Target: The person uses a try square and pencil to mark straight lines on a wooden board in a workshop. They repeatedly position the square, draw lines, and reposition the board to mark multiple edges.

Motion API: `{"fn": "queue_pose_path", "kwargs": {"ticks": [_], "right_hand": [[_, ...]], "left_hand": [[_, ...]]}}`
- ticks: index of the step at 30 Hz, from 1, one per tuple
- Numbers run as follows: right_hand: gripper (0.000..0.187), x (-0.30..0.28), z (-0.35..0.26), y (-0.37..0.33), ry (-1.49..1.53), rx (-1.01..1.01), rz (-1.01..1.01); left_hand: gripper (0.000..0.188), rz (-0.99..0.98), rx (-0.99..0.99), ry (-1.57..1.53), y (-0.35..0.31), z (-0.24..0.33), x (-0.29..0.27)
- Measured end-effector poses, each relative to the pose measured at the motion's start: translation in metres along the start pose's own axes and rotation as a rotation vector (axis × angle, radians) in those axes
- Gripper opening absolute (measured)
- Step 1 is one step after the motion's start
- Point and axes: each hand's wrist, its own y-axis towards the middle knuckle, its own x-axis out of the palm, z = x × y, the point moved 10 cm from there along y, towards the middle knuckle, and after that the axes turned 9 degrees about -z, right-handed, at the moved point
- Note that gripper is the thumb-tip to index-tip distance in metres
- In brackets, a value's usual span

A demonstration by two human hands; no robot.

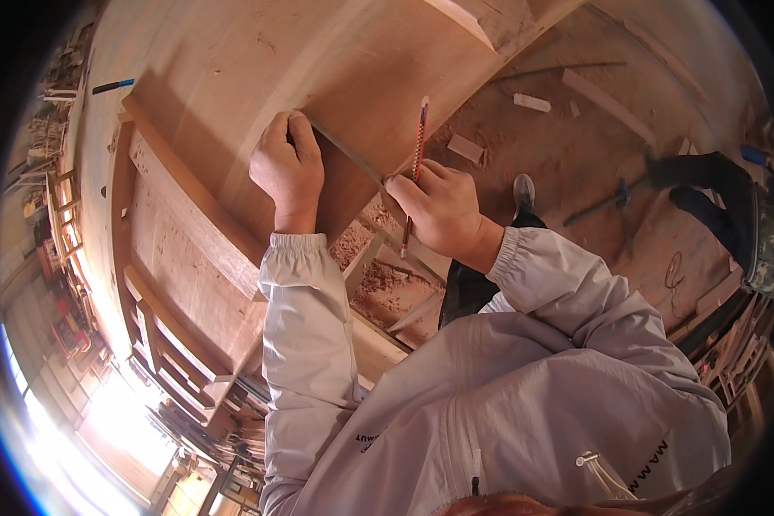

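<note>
Lying near left hand [289,163]: wooden beam [194,191]

Close, downward, head-worn fisheye view

We list one jacket [525,404], pale greyish beige, of thin fabric with soft creases; two long sleeves in the same cloth, left sleeve [308,318] and right sleeve [568,288], each ending in a gathered, elasticated cuff [298,243]; one front zip with a dark pull [476,484]; one pale drawcord [609,477] with a small light toggle [586,459]; dark lettering [655,464] printed on the chest, and smaller dark print [371,440] on the left. We further record left hand [288,168] and right hand [443,206], both bare; dark trousers [464,291]; one greyish shoe [525,189].
</note>
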Motion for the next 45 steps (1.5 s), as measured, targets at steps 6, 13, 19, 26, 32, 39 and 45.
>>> {"fn": "queue_pose_path", "kwargs": {"ticks": [6, 13, 19, 26, 32, 39, 45], "right_hand": [[0.016, -0.001, -0.001, 0.002, 0.022, 0.017, -0.014], [0.016, -0.003, -0.001, 0.002, 0.032, 0.026, -0.018], [0.015, -0.002, 0.000, 0.002, 0.035, 0.024, -0.022], [0.015, -0.003, 0.000, 0.002, 0.033, 0.029, -0.031], [0.015, -0.002, 0.003, 0.001, 0.042, 0.046, -0.010], [0.020, -0.002, 0.006, 0.000, 0.030, 0.091, -0.057], [0.022, -0.021, 0.002, -0.005, 0.068, 0.054, 0.028]], "left_hand": [[0.023, 0.008, -0.006, 0.001, 0.001, 0.001, 0.000], [0.024, 0.011, -0.008, 0.021, 0.001, -0.001, 0.001], [0.025, 0.011, 0.000, 0.074, 0.002, 0.000, 0.003], [0.026, 0.035, 0.049, 0.197, 0.001, 0.008, 0.005], [0.026, 0.063, 0.065, 0.220, 0.002, 0.012, 0.006], [0.026, 0.062, 0.036, 0.257, 0.001, 0.013, 0.003], [0.024, 0.021, 0.010, 0.258, 0.002, 0.013, 0.006]]}}
